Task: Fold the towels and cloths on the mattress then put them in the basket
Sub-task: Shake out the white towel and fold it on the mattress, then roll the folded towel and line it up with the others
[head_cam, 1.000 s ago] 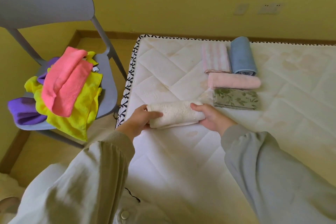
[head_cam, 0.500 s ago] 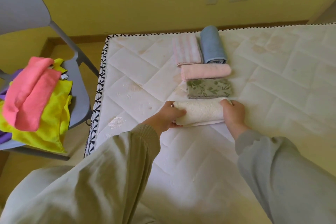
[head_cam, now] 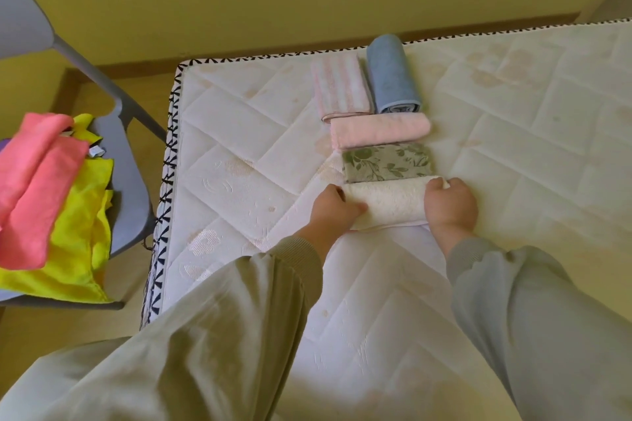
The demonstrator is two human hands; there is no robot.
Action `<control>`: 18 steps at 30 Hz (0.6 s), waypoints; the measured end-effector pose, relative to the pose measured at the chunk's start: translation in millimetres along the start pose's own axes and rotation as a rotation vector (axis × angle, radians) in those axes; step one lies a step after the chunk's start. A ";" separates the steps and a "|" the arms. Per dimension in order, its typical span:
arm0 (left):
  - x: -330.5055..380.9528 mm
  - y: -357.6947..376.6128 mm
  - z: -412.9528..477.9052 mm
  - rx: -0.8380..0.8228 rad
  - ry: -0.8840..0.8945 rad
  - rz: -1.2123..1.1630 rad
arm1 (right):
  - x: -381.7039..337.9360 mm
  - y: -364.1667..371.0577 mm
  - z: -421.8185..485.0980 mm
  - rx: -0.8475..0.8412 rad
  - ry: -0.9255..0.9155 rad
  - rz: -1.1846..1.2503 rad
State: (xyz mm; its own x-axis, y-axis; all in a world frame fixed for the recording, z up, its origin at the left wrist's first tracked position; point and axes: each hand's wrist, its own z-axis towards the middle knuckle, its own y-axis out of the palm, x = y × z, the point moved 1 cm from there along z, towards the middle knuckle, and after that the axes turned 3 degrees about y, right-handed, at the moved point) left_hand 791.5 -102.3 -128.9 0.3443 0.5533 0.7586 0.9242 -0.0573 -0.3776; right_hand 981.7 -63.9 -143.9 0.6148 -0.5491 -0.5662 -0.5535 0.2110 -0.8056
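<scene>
One cream towel (head_cam: 393, 203) is lying rolled on the mattress (head_cam: 513, 154), right in front of us, and we are holding it at both ends. Our left grip (head_cam: 337, 212) is curling round the roll's left end, thumb lying along its front. Our right grip (head_cam: 449, 207) is wrapping over the right end, with a tuft of cloth poking out past the knuckles. Both grips are closing on the towel, and neither is lying slack.

We are judging it to be light, soft and thick-piled. It is unlikely to slip, but it is likely to spring open if one end is let go. A loose flap is showing under the roll's near edge, so we are thinking the best hold is both ends at once, thumbs pinning that flap, lifting it level.

Its far side is touching the green floral cloth (head_cam: 386, 162), lying folded just beyond. Past that the pink towel (head_cam: 379, 130) is lying crosswise. Further on, the striped pink cloth (head_cam: 342, 85) and the rolled blue towel (head_cam: 393, 75) are sitting side by side near the mattress's far edge. Well off to our left, a grey chair (head_cam: 126, 161) is carrying an unfolded pink cloth (head_cam: 34, 181) and a yellow cloth (head_cam: 82, 236). We are not seeing any basket.
</scene>
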 end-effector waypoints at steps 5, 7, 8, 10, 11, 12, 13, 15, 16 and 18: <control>-3.6 -5.2 -0.9 -0.009 0.080 0.185 | -9.1 -1.9 -1.4 0.176 -0.302 -0.131; -4.2 -7.1 -3.3 -0.012 0.109 0.196 | -24.4 -0.8 -6.0 0.209 -0.530 -0.150; -5.3 -7.8 -3.5 -0.013 0.117 0.195 | -33.0 2.2 -10.7 0.202 -0.638 -0.152; -7.2 -10.0 -3.8 -0.022 0.114 0.162 | -44.9 12.8 -22.0 0.107 -0.803 -0.244; -8.2 -11.0 -3.7 -0.036 0.112 0.139 | -45.7 19.1 -27.6 0.020 -0.844 -0.359; -9.7 -12.1 -3.8 -0.054 0.115 0.109 | -42.9 24.9 -31.1 -0.063 -0.852 -0.480; -11.1 -13.7 -4.5 -0.071 0.120 0.075 | -39.0 29.4 -32.6 -0.136 -0.829 -0.574; -14.8 -17.3 -5.1 -0.083 0.127 0.028 | -33.9 33.3 -30.9 -0.183 -0.787 -0.626; -16.5 -18.2 -5.1 -0.080 0.127 0.012 | -34.3 33.8 -30.2 -0.182 -0.780 -0.627; -19.5 -17.2 -6.1 -0.070 0.120 -0.021 | -36.2 34.9 -30.2 -0.176 -0.785 -0.628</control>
State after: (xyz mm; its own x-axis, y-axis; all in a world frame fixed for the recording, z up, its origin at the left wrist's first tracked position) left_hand 769.9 -117.2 -134.0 0.3382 0.4521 0.8253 0.9392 -0.1073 -0.3261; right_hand 923.2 -61.0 -146.2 0.9824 0.1786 -0.0557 -0.0402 -0.0894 -0.9952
